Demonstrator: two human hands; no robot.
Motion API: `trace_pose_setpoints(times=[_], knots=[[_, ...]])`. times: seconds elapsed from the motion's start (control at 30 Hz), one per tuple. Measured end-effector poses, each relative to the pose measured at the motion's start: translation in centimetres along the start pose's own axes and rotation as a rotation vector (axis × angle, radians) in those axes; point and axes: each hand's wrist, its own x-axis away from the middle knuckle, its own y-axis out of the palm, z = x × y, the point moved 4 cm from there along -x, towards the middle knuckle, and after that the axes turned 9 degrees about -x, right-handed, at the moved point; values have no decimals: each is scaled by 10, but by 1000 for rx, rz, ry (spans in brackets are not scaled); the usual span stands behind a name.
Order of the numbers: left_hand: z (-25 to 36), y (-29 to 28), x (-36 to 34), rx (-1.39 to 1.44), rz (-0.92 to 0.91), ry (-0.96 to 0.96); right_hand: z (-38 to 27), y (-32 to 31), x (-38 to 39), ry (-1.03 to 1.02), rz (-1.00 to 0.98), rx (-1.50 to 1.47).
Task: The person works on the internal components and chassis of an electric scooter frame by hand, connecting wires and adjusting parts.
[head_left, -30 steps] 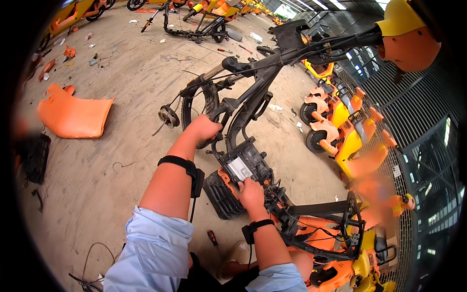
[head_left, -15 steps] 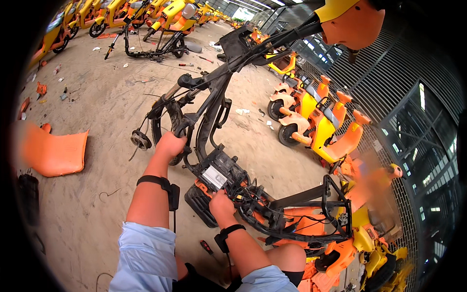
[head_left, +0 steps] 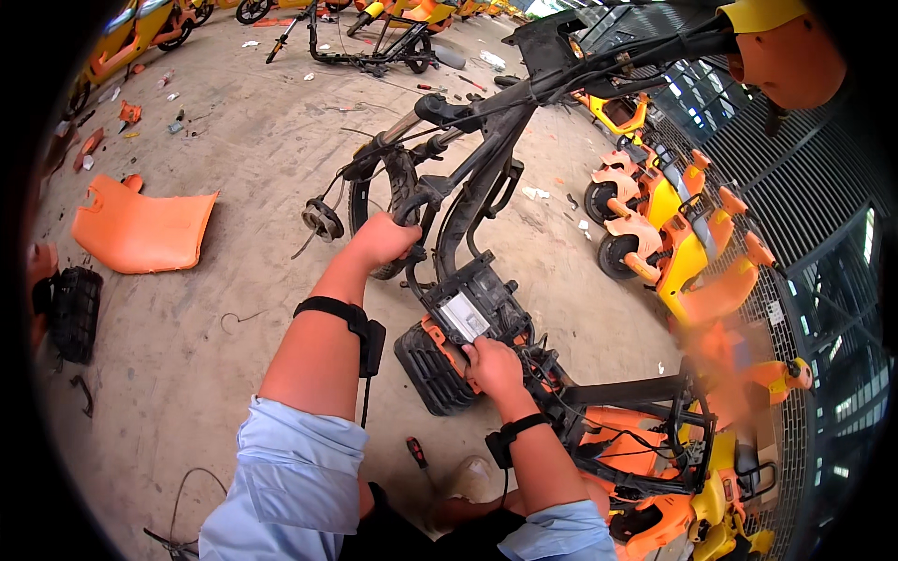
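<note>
A stripped black scooter frame (head_left: 486, 173) stands tilted before me, with its front wheel (head_left: 358, 201) still fitted. Around a tube near that wheel, my left hand (head_left: 385, 239) is closed. My right hand (head_left: 496, 366) is curled at the near edge of the black central box (head_left: 486, 294), next to a silver-labelled unit (head_left: 463, 316); its fingertips are partly hidden, so what they grip is unclear. Below the box sits a ribbed black tray (head_left: 432, 374) with orange edging. Loose wiring (head_left: 547, 369) trails toward the rear of the frame.
An orange body panel (head_left: 145, 224) and a black ribbed part (head_left: 75, 313) lie at left. A screwdriver (head_left: 417, 453) rests near my feet. Orange-yellow scooters (head_left: 692, 234) line the right side. Another bare frame (head_left: 360, 51) lies farther off. Orange and yellow panels pile up at lower right.
My view has shifted left, so the frame and both hands appear farther right. Each hand keeps its place on the scooter. More of the floor and parts at left now show.
</note>
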Motion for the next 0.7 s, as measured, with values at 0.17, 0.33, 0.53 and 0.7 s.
trace_pose_setpoints(times=[0.17,0.33,0.53,0.7], knots=[[3,0,-1,-64,-10,-31,5,1,-12,-85,-26,7],[-4,3,-7,-27,-19,-5,7,-5,-21,-154,-56,-13],[-6,1,-4,-45,-32,-13,8,3,-20,-110,-81,10],[-7,-4,-2,-96,4,-13,2,17,-10,-89,63,68]])
